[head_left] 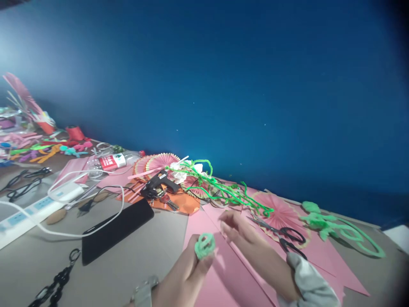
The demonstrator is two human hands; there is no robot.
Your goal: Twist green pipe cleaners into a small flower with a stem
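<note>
Left hand (188, 268) pinches a coiled green pipe cleaner (204, 245) over pink paper (230, 273) near the bench's front edge; right hand (238, 228) hovers unclenched. Advise firm pinch, keeping the coil tight.

Craft workspace, glue gun (161, 181), scissors (281, 232), paper fans (161, 162), pipe cleaners (223, 189)

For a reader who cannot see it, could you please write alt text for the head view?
The left hand pinches a coiled green pipe cleaner over pink paper, with the right hand open just beside it. Scissors, pink paper fans, a glue gun and a black phone lie on the table before a blue wall.
</note>
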